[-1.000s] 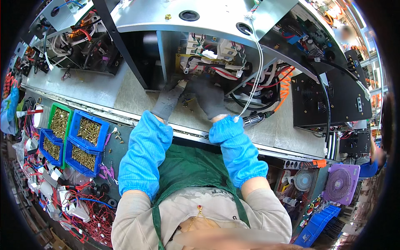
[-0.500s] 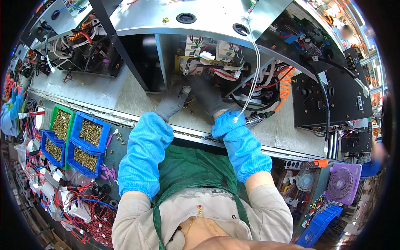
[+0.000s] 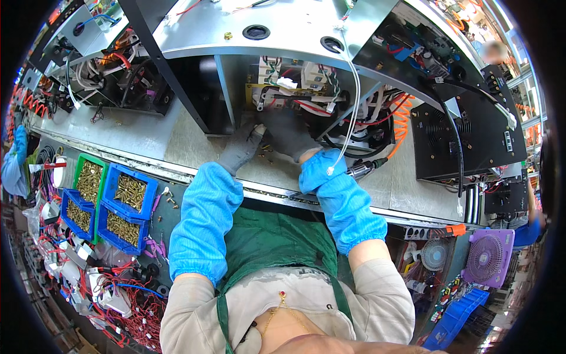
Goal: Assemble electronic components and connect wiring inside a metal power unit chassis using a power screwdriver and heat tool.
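Both my hands wear grey gloves and reach into the open front of a metal cabinet (image 3: pixel 212 48). My left hand (image 3: pixel 242 144) is closed, its thumb and fingertips together beside the cabinet's lower opening; what it holds, if anything, is too small to make out. Close on its right, my right hand (image 3: pixel 289 134) stretches deeper inside, under a bracket with black and red cables (image 3: pixel 300 96). Its fingers are dark and blurred, so their grip cannot be told. White terminal blocks (image 3: pixel 316 75) sit above the hands. A few loose screws (image 3: pixel 266 154) lie on the metal bench just below them.
A power screwdriver (image 3: pixel 367 167) with an orange coiled cord lies right of my right hand. White wires (image 3: pixel 355 100) hang across the opening. Blue bins (image 3: pixel 128 192) of screws stand at left, near tangled red wires (image 3: pixel 138 315). A black fan unit (image 3: pixel 471 138) stands at right.
My right hand has shifted slightly left inside the cabinet, and my left hand stays almost in place. The whole view has moved a little.
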A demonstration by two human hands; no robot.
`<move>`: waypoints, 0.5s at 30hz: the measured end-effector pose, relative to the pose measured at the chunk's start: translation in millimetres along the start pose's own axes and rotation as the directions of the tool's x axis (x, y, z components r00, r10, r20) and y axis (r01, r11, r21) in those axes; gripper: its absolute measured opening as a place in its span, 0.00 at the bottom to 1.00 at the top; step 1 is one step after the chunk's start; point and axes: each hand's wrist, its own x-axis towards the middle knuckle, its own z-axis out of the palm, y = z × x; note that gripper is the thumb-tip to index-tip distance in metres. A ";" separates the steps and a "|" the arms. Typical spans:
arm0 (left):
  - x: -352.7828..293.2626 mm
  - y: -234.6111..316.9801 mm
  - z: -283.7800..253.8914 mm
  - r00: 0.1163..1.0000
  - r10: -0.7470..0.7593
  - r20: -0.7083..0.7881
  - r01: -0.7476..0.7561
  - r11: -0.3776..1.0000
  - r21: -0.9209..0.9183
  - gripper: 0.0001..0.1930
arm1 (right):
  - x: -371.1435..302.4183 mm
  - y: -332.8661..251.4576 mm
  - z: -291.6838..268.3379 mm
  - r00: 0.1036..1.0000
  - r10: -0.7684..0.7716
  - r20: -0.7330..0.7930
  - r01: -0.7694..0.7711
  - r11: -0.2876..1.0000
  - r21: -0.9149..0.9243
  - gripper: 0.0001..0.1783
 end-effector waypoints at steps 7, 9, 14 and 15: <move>0.0 3.1 -0.7 1.000 0.029 -0.008 -0.029 1.000 -0.008 0.21 | -14.9 29.1 49.2 0.936 0.326 -0.130 -0.291 0.929 0.229 0.17; -0.4 -5.6 0.6 0.999 0.031 -0.026 -0.033 0.997 -0.073 0.20 | -21.0 30.8 39.4 0.957 0.280 -0.077 -0.232 0.895 0.380 0.18; 0.5 -11.2 9.6 0.985 0.108 -0.136 -0.135 0.969 -0.209 0.20 | -33.2 -1.3 -35.3 0.980 0.186 0.071 -0.199 0.929 0.311 0.15; 1.0 -11.6 9.1 0.991 0.082 -0.107 -0.106 0.965 -0.241 0.20 | -32.1 -14.2 -47.1 0.944 0.270 0.191 -0.297 0.945 0.134 0.15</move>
